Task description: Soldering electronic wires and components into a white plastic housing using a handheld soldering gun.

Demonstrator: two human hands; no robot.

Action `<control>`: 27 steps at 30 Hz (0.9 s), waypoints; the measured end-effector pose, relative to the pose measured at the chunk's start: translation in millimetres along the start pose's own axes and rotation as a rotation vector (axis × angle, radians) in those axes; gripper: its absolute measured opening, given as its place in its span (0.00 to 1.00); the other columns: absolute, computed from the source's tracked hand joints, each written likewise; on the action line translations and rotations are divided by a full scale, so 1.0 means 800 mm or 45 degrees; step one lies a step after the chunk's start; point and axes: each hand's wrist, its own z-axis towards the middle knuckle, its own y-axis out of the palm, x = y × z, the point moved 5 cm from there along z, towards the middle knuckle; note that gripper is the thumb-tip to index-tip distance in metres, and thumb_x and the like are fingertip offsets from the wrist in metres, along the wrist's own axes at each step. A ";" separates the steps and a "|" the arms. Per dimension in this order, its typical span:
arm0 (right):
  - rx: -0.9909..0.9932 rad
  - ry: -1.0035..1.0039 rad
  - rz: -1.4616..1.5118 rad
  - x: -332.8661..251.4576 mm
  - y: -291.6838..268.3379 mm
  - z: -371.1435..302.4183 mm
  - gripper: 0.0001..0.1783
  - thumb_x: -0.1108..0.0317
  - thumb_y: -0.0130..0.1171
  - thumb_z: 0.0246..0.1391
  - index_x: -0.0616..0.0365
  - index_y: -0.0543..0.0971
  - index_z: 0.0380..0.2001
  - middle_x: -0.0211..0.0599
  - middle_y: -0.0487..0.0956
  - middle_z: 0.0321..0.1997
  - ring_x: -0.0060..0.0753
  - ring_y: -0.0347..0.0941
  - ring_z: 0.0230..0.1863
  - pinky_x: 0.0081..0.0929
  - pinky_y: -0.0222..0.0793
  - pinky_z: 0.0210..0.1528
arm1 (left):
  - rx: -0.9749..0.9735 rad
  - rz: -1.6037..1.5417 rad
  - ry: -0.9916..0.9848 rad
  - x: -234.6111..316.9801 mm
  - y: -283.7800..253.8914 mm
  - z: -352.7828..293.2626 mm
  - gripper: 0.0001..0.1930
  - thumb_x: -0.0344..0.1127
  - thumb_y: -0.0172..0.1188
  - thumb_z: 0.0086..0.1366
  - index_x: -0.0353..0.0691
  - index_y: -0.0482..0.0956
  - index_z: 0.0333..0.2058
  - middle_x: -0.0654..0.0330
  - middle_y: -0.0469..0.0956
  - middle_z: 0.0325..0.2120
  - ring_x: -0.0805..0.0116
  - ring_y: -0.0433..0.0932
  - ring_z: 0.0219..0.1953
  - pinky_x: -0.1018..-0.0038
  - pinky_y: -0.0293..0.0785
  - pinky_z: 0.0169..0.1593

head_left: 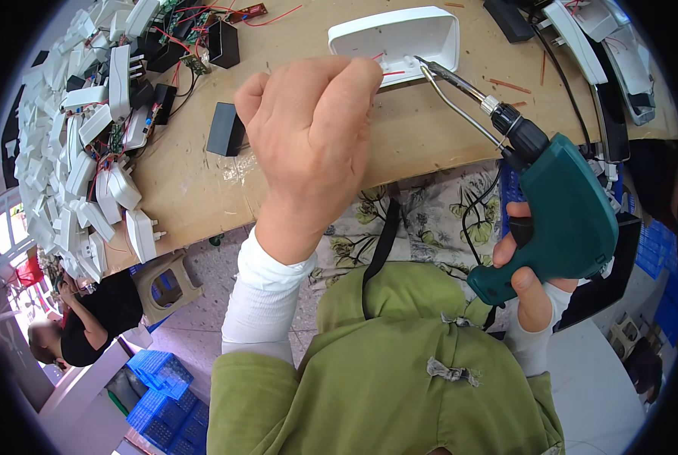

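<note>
My right hand (534,302) is wrapped round the handle of a dark green soldering gun (570,208), with fingers at its black trigger. The gun's hot tip and thin bent metal feed tube reach into a white plastic housing (394,24), an open shell lying on the table. Close to the shell's near left edge, my left hand (309,129) is closed, knuckles up. Its fingertips are turned away, so what they grip, if anything, is hidden. Short red wires (393,73) show inside the shell, just right of that hand.
A large heap of white plug housings (58,167) fills the table's left side. Circuit boards with red wires (195,38) and a black box (225,129) lie nearby. More white housings (574,38) and a black cable (566,76) are at right. Another person (100,318) sits at far left.
</note>
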 end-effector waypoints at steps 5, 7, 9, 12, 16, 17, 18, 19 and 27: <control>0.009 -0.001 0.012 0.001 0.001 0.001 0.37 0.73 0.61 0.36 0.65 0.62 0.54 0.47 0.71 0.47 0.25 0.71 0.30 0.21 0.68 0.34 | 0.026 0.045 -0.043 -0.001 0.003 0.004 0.09 0.28 0.62 0.46 0.46 0.77 0.29 0.69 0.72 0.21 0.72 0.68 0.22 0.73 0.52 0.34; -0.007 -0.023 0.007 0.002 0.000 0.001 0.37 0.72 0.61 0.36 0.65 0.62 0.55 0.47 0.71 0.47 0.24 0.71 0.30 0.21 0.68 0.34 | -0.016 0.026 -0.061 -0.002 0.004 0.007 0.06 0.30 0.62 0.48 0.47 0.77 0.27 0.69 0.71 0.20 0.72 0.68 0.23 0.72 0.51 0.34; 0.001 -0.018 0.014 -0.001 0.002 0.002 0.37 0.72 0.61 0.37 0.65 0.62 0.54 0.47 0.71 0.47 0.24 0.71 0.30 0.21 0.68 0.34 | -0.075 0.048 -0.066 0.002 -0.001 0.014 0.06 0.29 0.63 0.48 0.44 0.78 0.28 0.68 0.72 0.21 0.74 0.68 0.23 0.75 0.53 0.36; 0.007 -0.016 0.030 -0.001 0.003 0.003 0.37 0.72 0.61 0.37 0.65 0.62 0.54 0.47 0.72 0.47 0.24 0.71 0.30 0.21 0.67 0.34 | -0.082 0.088 -0.075 0.000 0.004 0.013 0.05 0.29 0.63 0.49 0.44 0.78 0.27 0.68 0.72 0.21 0.74 0.68 0.23 0.73 0.52 0.37; 0.007 -0.004 0.041 0.000 0.003 0.004 0.37 0.72 0.61 0.37 0.65 0.62 0.54 0.46 0.72 0.47 0.24 0.71 0.30 0.21 0.67 0.35 | -0.030 0.154 -0.051 -0.001 0.007 0.013 0.04 0.30 0.61 0.49 0.47 0.78 0.26 0.70 0.69 0.21 0.72 0.68 0.24 0.68 0.51 0.38; 0.008 -0.003 0.042 0.001 0.002 0.004 0.37 0.72 0.61 0.37 0.65 0.62 0.54 0.46 0.72 0.47 0.24 0.71 0.30 0.21 0.67 0.35 | -0.032 0.153 -0.051 -0.001 0.007 0.013 0.04 0.30 0.61 0.49 0.47 0.78 0.26 0.70 0.69 0.21 0.72 0.68 0.24 0.68 0.51 0.38; -0.004 -0.005 0.035 0.001 0.001 0.005 0.37 0.72 0.61 0.37 0.65 0.62 0.54 0.46 0.72 0.47 0.24 0.71 0.30 0.21 0.67 0.35 | -0.050 0.170 -0.047 -0.002 0.008 0.012 0.05 0.29 0.61 0.48 0.47 0.78 0.26 0.70 0.70 0.21 0.72 0.68 0.24 0.68 0.51 0.38; -0.015 -0.007 0.028 0.001 0.000 0.005 0.37 0.73 0.61 0.37 0.65 0.62 0.54 0.46 0.72 0.47 0.24 0.71 0.30 0.21 0.67 0.34 | -0.068 0.186 -0.042 -0.002 0.009 0.012 0.05 0.29 0.61 0.48 0.47 0.78 0.26 0.70 0.70 0.21 0.72 0.68 0.24 0.68 0.51 0.38; 0.015 -0.005 0.074 0.002 0.001 0.005 0.37 0.73 0.61 0.37 0.64 0.62 0.55 0.47 0.72 0.47 0.24 0.71 0.30 0.21 0.68 0.34 | -0.124 0.109 -0.124 -0.006 0.005 0.004 0.06 0.31 0.63 0.48 0.47 0.78 0.27 0.70 0.72 0.20 0.72 0.69 0.23 0.70 0.52 0.37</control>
